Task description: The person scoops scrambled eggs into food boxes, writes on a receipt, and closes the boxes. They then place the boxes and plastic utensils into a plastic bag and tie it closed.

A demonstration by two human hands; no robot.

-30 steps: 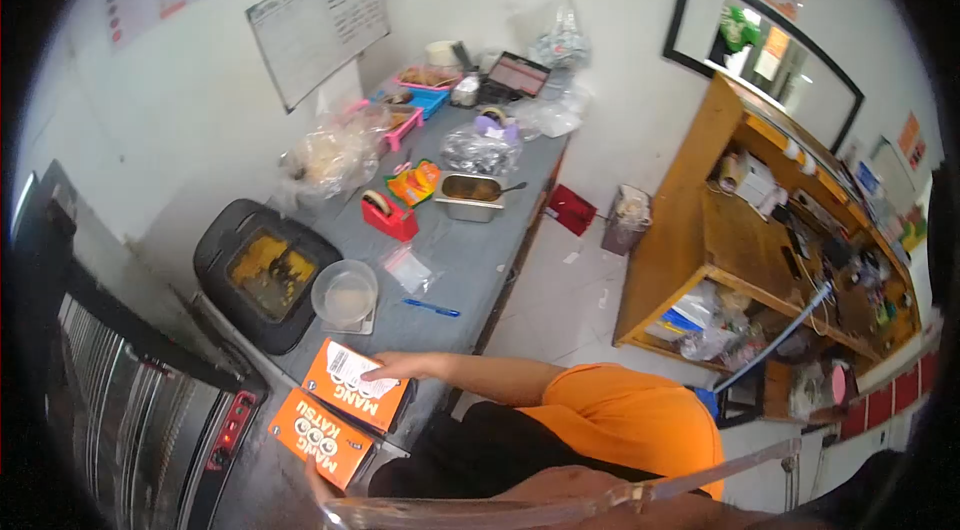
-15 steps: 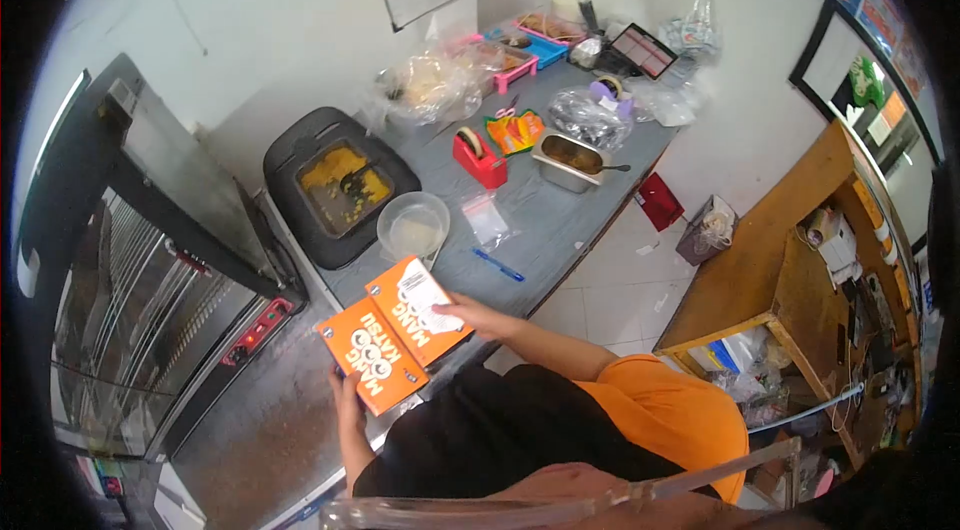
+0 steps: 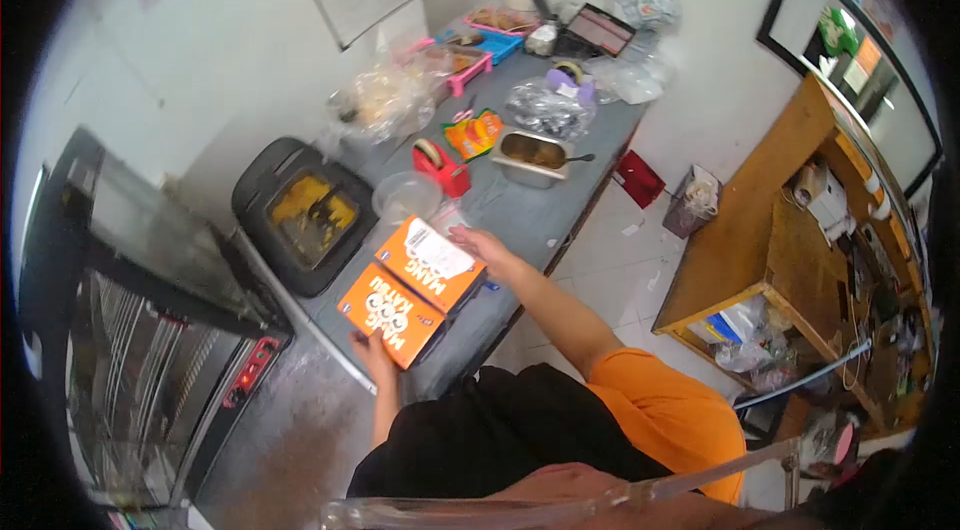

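Two orange boxes with white "Katsu" lettering lie side by side over the table's near edge. My left hand (image 3: 376, 356) grips the nearer orange box (image 3: 390, 318) at its lower left edge. The farther orange box (image 3: 440, 277) has a white printed slip (image 3: 437, 248) on its top. At that box's right edge is my right hand (image 3: 480, 248), its fingers curled against the side near the slip; some fingertips are hidden. Just beyond the boxes stands a clear round plastic tub (image 3: 407, 196). A blue pen shows only in part behind the farther box.
A black-rimmed food tray (image 3: 310, 220) stands left of a red tape dispenser (image 3: 440, 170). A steel pan (image 3: 530, 158) with a spoon sits at the table's right edge. A glass-fronted cabinet (image 3: 130, 330) is at left, a wooden counter (image 3: 740, 250) at right.
Both hands and the boxes have moved forward over the table, now covering most of the pen and the small clear bag. The right hand has shifted to the farther box's edge. The view has turned slightly.
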